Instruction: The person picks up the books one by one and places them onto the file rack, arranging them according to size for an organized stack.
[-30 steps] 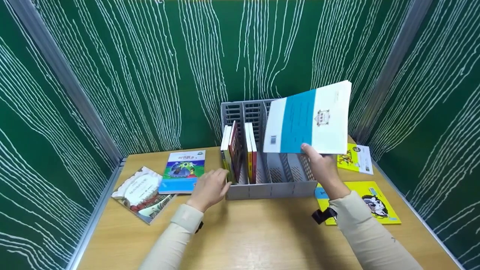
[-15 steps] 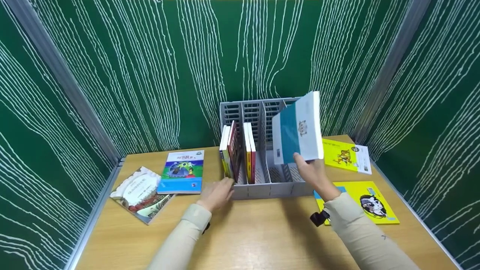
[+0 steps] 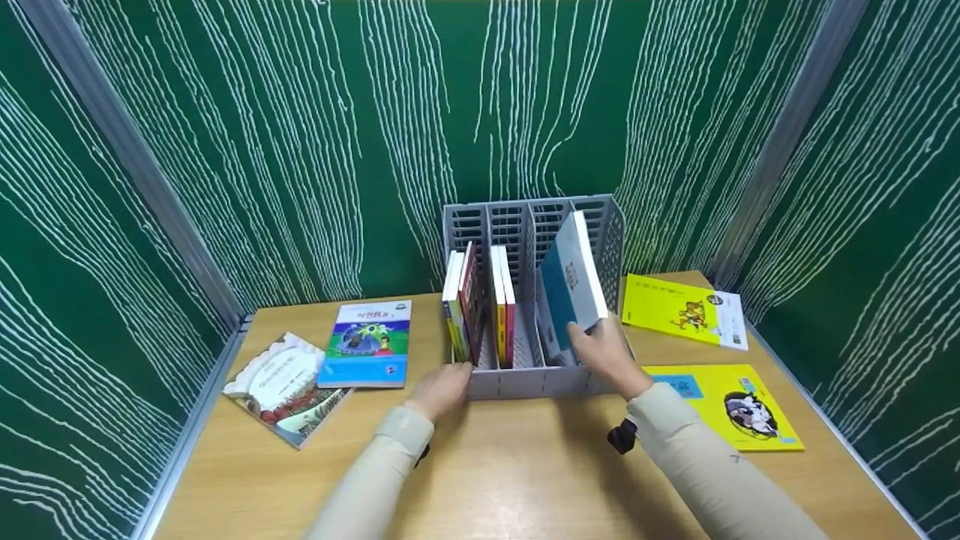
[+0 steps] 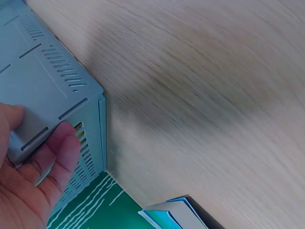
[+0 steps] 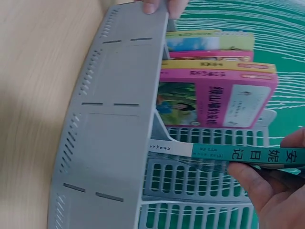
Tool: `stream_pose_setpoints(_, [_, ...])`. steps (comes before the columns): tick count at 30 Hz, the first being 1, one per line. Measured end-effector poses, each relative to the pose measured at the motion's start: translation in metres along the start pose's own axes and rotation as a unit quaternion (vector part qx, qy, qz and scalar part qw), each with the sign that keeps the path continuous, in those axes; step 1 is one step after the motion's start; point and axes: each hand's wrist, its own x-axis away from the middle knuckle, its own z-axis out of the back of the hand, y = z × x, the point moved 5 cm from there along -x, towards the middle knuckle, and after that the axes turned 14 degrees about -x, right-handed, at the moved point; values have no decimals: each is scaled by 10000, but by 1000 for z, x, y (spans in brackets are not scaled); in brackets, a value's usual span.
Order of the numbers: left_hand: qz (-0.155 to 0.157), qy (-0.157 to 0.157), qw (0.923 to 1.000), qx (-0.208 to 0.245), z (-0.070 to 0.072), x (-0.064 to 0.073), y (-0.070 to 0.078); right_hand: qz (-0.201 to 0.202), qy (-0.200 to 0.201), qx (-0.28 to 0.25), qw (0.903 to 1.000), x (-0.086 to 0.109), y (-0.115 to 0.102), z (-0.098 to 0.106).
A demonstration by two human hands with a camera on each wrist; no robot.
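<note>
Near the table's [image 3: 510, 469] back edge, the left hand [image 3: 441, 390] gripped a rack [image 3: 517, 384], the right hand [image 3: 606, 352] a book [image 3: 574, 281] whose tilt risked snagging a divider [image 5: 160, 128].

The teal and white book [image 3: 564, 289] has black characters [image 5: 257, 155] on its spine [image 5: 214, 151], and the rack [image 3: 521, 383] is just grey with rows of slots. Walls [image 3: 405, 75] are dark green, covered in wavy white lines. Desk [image 3: 510, 480] is light wood grain, sleeves [image 3: 375, 480] are beige, and one yellow book [image 3: 712, 411] has a light-blue patch [image 3: 685, 386] plus a black-and-white picture [image 3: 750, 415]. Pink book [image 5: 212, 102] is pretty loud too.
</note>
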Motion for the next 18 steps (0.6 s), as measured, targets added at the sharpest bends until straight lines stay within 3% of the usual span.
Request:
stream_pose_setpoints(5, [69, -55, 9994, 326, 3, 0, -1, -136, -123, 210, 9996, -13, 5, -10])
stream_pose_setpoints(12, [54, -114, 9995, 283, -1, -3, -1, -435, -90, 986, 9941, -33, 13, -23])
stream_pose_setpoints(18, [114, -109, 9996, 238, -3, -4, -2, -759, 51, 1177, 9901, -48, 17, -27])
